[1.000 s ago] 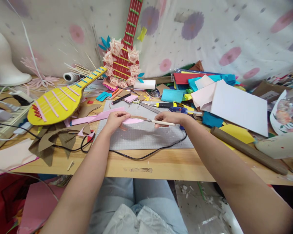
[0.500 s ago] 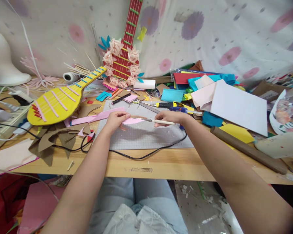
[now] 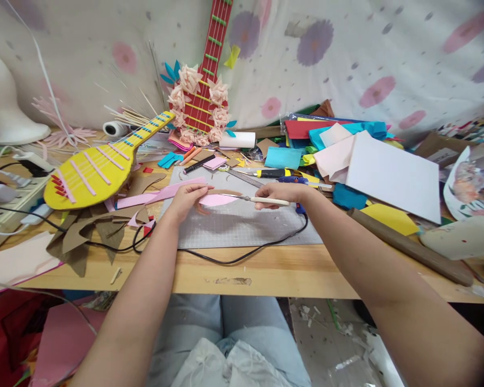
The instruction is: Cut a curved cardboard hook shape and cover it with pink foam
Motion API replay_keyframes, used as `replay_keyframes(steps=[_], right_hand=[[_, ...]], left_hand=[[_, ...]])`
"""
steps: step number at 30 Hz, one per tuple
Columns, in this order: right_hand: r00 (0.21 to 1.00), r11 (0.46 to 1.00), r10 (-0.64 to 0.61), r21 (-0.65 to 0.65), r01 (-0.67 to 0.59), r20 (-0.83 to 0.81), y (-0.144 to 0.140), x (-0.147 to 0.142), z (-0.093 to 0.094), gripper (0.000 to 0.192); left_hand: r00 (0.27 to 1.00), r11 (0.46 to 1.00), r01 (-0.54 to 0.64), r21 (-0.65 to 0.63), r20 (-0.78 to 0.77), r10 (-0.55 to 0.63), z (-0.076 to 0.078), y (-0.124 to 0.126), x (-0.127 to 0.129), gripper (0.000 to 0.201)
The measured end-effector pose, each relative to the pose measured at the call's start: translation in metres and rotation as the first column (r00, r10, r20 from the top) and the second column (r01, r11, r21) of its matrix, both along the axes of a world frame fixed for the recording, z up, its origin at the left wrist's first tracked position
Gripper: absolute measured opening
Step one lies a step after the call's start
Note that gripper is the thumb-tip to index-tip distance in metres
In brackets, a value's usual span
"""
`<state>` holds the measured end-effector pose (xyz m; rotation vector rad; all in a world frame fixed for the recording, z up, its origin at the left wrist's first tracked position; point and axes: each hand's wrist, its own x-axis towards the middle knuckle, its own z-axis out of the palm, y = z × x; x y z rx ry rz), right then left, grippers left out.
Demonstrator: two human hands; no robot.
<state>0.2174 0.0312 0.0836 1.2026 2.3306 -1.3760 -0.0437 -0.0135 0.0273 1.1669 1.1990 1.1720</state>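
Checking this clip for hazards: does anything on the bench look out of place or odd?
Yes. A black cord trails across the cutting mat just below both hands. Brown card scraps lie scattered at the left edge, and a brown tube lies askew on the right. Nothing looks spilled or broken.
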Motion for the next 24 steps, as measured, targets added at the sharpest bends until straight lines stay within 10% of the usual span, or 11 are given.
replay_keyframes(steps=[24], right_hand=[[0.997,0.998,0.055,0.009,-0.054,-0.062,0.000,0.012,-0.009,0.042]], left_hand=[[0.999,0.999,-0.031,0.013,-0.028,0.031,-0.001,-0.002,0.004,0.041]])
